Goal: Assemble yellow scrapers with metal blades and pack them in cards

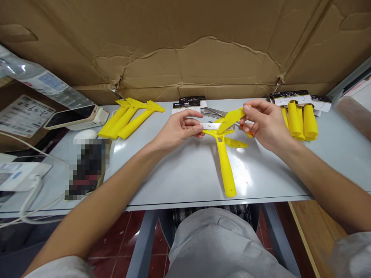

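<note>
My left hand (pixel 187 125) is closed, thumb and fingers pinching a flat silver metal blade (pixel 211 126) with a small hole. The blade lies over the head of a yellow plastic scraper handle (pixel 226 168), whose long grip points toward me on the table. Between the thumb and fingers of my right hand (pixel 262 121) is a flat yellow plastic plate (pixel 230 119), held tilted above the head, its lower end close to the blade. Another yellow flat piece (pixel 236 143) sticks out to the right of the head. Something orange (pixel 248 134) shows partly under my right hand.
Several yellow handles (pixel 130 119) lie at left; more yellow handles (pixel 303 121) stand at right beside black-and-white packets (pixel 292 98). Packets (pixel 188 106) and scissors-like metal (pixel 213 112) sit behind my hands. A phone (pixel 71 116), cables and a plastic bottle (pixel 49 83) crowd the left. Cardboard (pixel 185 46) walls the back.
</note>
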The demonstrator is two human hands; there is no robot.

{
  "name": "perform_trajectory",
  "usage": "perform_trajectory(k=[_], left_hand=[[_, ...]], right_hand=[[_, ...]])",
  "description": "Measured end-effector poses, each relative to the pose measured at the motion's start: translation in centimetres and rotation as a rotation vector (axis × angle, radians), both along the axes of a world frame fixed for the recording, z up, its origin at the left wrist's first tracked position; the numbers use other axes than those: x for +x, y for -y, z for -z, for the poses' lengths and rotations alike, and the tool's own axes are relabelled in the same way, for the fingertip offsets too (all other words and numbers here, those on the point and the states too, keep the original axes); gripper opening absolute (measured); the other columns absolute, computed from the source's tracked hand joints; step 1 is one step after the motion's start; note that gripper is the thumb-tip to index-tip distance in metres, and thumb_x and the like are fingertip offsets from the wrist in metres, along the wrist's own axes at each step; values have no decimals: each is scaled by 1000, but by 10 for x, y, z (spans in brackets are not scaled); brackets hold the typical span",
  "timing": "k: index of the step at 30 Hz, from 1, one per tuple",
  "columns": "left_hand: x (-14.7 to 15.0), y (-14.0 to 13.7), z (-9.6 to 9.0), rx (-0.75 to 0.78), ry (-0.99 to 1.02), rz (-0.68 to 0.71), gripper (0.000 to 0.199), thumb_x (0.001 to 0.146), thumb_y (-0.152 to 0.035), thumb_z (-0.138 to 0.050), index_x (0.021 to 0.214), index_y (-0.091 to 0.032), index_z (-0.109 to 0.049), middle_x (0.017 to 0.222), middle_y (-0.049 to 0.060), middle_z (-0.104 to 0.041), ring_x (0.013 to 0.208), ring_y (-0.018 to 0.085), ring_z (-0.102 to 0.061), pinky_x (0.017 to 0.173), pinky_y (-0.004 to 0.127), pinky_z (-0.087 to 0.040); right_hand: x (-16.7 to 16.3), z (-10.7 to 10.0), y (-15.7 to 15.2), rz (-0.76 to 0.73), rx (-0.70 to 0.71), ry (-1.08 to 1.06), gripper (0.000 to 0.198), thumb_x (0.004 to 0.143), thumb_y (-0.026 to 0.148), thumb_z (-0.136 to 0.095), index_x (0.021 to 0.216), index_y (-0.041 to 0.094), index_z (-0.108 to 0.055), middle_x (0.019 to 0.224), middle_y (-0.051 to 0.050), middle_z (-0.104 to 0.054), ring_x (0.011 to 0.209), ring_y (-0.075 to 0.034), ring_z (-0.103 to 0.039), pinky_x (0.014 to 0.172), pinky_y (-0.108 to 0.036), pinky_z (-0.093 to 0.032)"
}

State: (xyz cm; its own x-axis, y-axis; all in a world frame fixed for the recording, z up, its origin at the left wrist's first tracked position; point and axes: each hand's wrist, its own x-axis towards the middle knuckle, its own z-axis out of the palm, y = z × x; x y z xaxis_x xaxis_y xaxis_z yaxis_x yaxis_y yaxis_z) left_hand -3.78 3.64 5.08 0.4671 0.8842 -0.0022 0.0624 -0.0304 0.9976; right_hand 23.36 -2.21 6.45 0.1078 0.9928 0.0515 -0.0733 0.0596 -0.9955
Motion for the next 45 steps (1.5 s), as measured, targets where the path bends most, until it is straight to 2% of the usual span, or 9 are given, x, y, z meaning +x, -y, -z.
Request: perform_trajectory(k=[5, 10, 18, 27, 31, 34, 37, 42, 45], left_hand=[[0, 0, 0, 6, -8, 1, 59, 73, -45, -101, 114, -18, -69, 86, 4, -79, 77, 21, -80, 82, 36, -66], [0, 0, 0, 5, -6, 10, 59, 73, -46, -102, 113, -18, -68, 83, 4, -78, 77, 22, -80, 82, 37, -66], [0, -1, 1, 20, -18, 4, 57, 73, -45, -101, 112, -19, -68, 82, 4, -78, 76, 22, -80, 82, 38, -66], [0, 2, -3, 16, -28, -5, 57, 73, -44, -100, 113, -19, -68, 82, 4, -79, 77, 23, -81, 82, 39, -66], [0, 2, -3, 18, -31, -14, 55, 73, -41, -100, 113, -19, -68, 84, 5, -79, 78, 24, -81, 82, 39, -66], [0, 2, -2, 19, -27, -14, 53, 75, -39, -99, 113, -19, -68, 85, 5, -79, 78, 24, -81, 83, 39, -66], [-1, 2, -2, 20, -25, -9, 52, 76, -38, -99, 113, -19, -68, 84, 4, -79, 78, 23, -81, 83, 39, -66], [-1, 1, -2, 22, -23, -13, 52, 76, -38, -99, 113, -19, -68, 83, 4, -79, 78, 23, -81, 83, 39, -67], [-2, 0, -2, 25, -30, -27, 52, 76, -37, -99, 114, -20, -69, 83, 3, -79, 77, 22, -81, 83, 39, -66]], right_hand=[[-2, -1, 3, -5, 66, 4, 63, 80, 59, -88, 122, 28, -53, 92, -1, -64, 95, -16, -69, 72, -32, -63], [-1, -1, 6, 9, 76, 51, 62, 85, 57, -84, 129, 33, -49, 95, 1, -62, 87, -12, -65, 72, -32, -63], [-4, -1, 2, 10, 75, 37, 51, 87, 45, -83, 126, 32, -52, 105, -1, -64, 86, -11, -66, 71, -29, -62], [10, 6, -6, -2, 45, 108, 61, 72, 53, -96, 113, 24, -63, 94, -4, -67, 78, -14, -68, 68, -31, -61], [9, 3, -8, -9, 51, 58, 59, 75, 56, -93, 111, 24, -59, 91, -3, -65, 87, -17, -72, 73, -35, -63], [7, -3, -6, -11, 86, 46, 62, 75, 57, -92, 110, 25, -52, 88, -1, -60, 95, -20, -75, 71, -33, -61], [13, -10, -2, -44, 98, 83, 65, 70, 49, -98, 107, 24, -51, 86, 0, -59, 85, -18, -74, 64, -29, -57], [32, -24, -1, -186, -67, 355, 57, 62, 38, -104, 90, 18, -58, 75, -2, -61, 61, -10, -56, 49, -25, -36], [38, -20, -6, -229, -128, 466, 52, 63, 35, -104, 86, 16, -61, 75, -3, -64, 58, -8, -52, 49, -26, -33]])
